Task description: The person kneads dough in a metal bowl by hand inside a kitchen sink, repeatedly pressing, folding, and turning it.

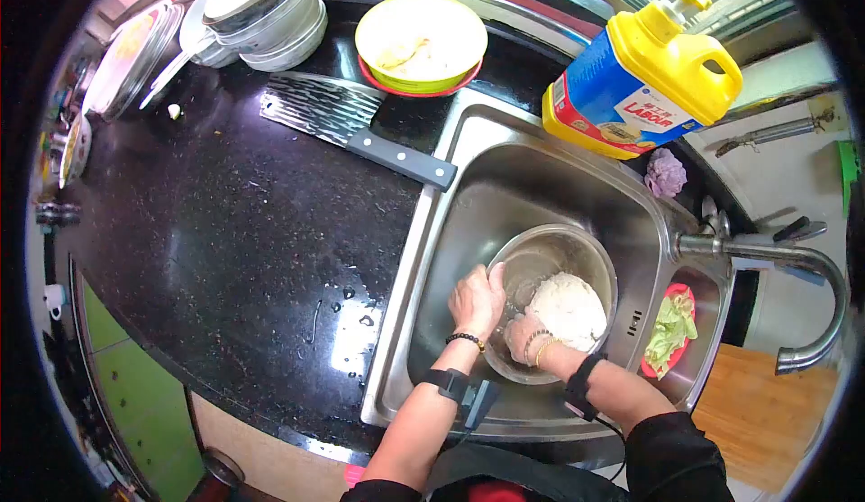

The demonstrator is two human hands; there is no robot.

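A round metal bowl (602, 254) sits tilted in the large basin of the steel sink (478, 164). In it lies a pale lump of dough (571, 311). My left hand (478, 300) grips the bowl's left rim, with the thumb along the edge. Inside the bowl, my right hand (525, 336) is curled against the lower left side of the dough. Its fingertips are hidden by the hand and the dough. Both wrists wear bracelets and dark straps.
Left of the sink, a cleaver (360, 132) lies with its handle over the sink's edge. A yellow bowl (422, 42), stacked dishes (270, 29) and a detergent jug (635, 78) stand behind. The faucet (784, 254) and a red dish of leaves (671, 331) are at right.
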